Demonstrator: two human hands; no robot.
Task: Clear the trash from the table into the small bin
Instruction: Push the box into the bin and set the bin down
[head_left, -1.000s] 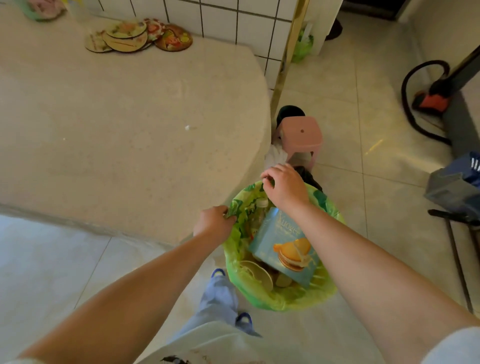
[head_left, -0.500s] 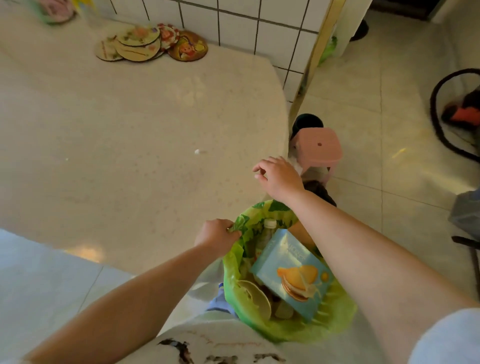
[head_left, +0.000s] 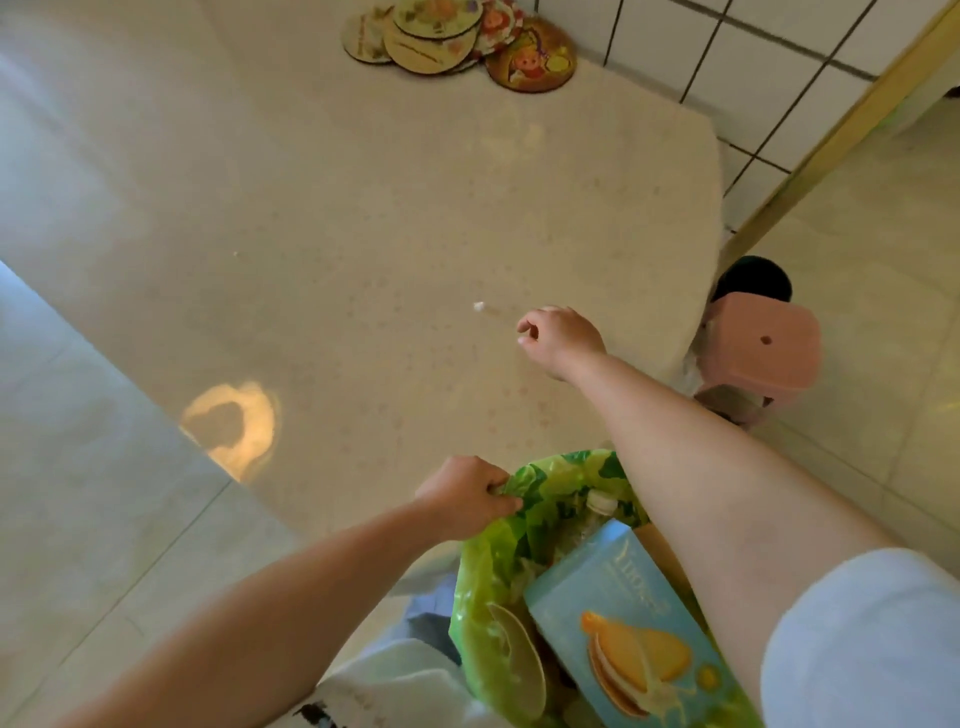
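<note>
The small bin, lined with a green bag, sits below the table's near edge. In it lie a blue biscuit box, a clear bottle and a paper plate. My left hand grips the bag's rim at the bin's left side. My right hand hovers over the beige table with fingers loosely curled and holds nothing. A tiny white scrap lies on the table just left of that hand.
A pile of round picture coasters lies at the table's far edge by the tiled wall. A pink stool stands on the floor past the table's right edge, with a dark round object behind it.
My right hand has left the bin and moved up and forward over the table toward the white scrap. My left hand keeps its grip on the bag's rim. The view has tilted toward the table.
</note>
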